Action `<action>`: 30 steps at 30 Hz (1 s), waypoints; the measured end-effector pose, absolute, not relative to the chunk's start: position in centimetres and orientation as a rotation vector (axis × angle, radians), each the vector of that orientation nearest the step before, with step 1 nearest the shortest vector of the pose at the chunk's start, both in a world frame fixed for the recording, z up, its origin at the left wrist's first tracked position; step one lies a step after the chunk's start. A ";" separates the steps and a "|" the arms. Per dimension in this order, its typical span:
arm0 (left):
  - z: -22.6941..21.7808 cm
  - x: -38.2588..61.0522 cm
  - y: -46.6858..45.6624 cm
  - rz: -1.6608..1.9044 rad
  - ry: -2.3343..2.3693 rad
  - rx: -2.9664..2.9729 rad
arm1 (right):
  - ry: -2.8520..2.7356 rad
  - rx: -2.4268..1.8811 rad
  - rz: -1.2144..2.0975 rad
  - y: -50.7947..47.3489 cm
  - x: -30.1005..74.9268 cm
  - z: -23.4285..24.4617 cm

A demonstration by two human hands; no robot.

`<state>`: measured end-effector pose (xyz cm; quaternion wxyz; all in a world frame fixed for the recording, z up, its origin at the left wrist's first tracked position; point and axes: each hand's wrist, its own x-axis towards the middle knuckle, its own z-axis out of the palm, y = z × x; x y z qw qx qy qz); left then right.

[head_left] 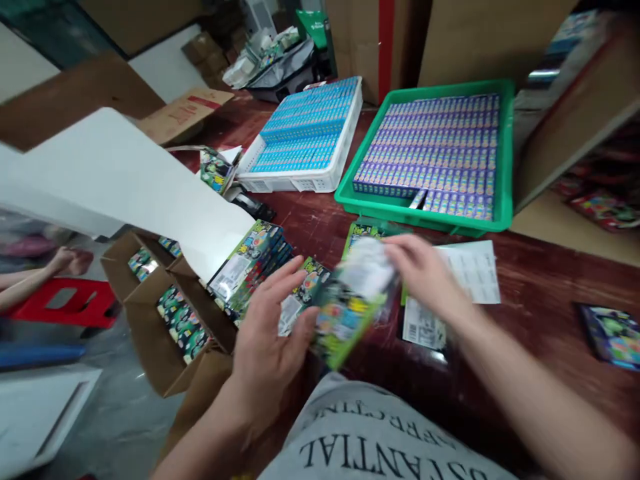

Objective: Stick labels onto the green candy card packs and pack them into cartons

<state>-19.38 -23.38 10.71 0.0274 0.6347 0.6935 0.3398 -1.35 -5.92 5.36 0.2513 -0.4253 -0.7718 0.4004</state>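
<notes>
Grey cloth shirt [365, 413], black-lettered, nearest. Right hand [425, 273] gripping upper end of one flat, blurred packet [347, 313] above dark-red table [543, 350]; left hand [265, 333] open, thumb beside packet. Behind: two rectangular plastic trays [507, 160], white and green, holding small boxes [430, 143].

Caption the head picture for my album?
Right hand holding a printed packet, left hand at its edge, green tray beyond.

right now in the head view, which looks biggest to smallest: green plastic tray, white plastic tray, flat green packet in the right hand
1. Green plastic tray
2. White plastic tray
3. Flat green packet, blurred, in the right hand
</notes>
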 end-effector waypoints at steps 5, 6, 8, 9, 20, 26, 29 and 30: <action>5.8 -24.8 -24.7 0.227 2.260 2.177 | -2.313 -1.126 1.038 -7.7 -12.7 3.0; 4.6 -25.3 -24.7 0.182 2.266 2.173 | -2.334 -1.143 0.985 -8.2 -12.3 2.3; 3.0 -25.6 -24.2 0.237 2.291 2.145 | -2.425 -1.194 0.845 -9.5 -9.6 0.9; 2.7 -25.3 -23.6 0.320 2.298 2.126 | -2.524 -1.211 0.754 -10.2 -7.8 0.2; 5.9 -18.5 -13.7 1.045 1.648 1.088 | -2.290 -0.703 0.345 -15.3 3.8 1.8; 5.9 -13.5 -14.3 0.840 1.187 0.868 | -2.536 -0.518 0.471 -15.2 8.1 4.5; 5.0 -10.2 -14.3 0.676 1.144 1.337 | -2.300 -1.003 0.266 -13.3 10.5 4.4; 4.6 -9.5 -14.2 0.616 1.110 1.448 | -2.211 -1.109 0.211 -12.7 11.2 4.2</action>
